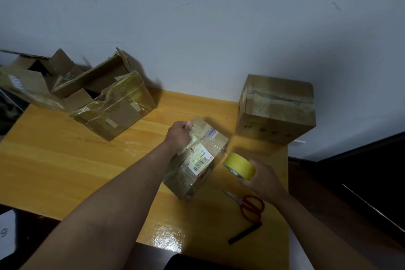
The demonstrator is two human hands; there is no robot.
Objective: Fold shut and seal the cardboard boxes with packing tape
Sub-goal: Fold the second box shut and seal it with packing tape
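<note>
Wooden counter (65, 160): open boxes (114, 103) upper left, taped box (276, 109) upper right, small box (197, 160) at centre. Red scissors (249, 205) and black marker (245, 233) lie lower right, just apart.

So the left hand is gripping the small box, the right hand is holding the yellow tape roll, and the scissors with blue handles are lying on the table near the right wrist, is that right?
Not quite: the scissors have red handles, not blue, as the head view shows. The rest holds: the left hand grips the small box, the right hand holds the yellow tape roll, and the scissors lie on the table near the right wrist.
</note>
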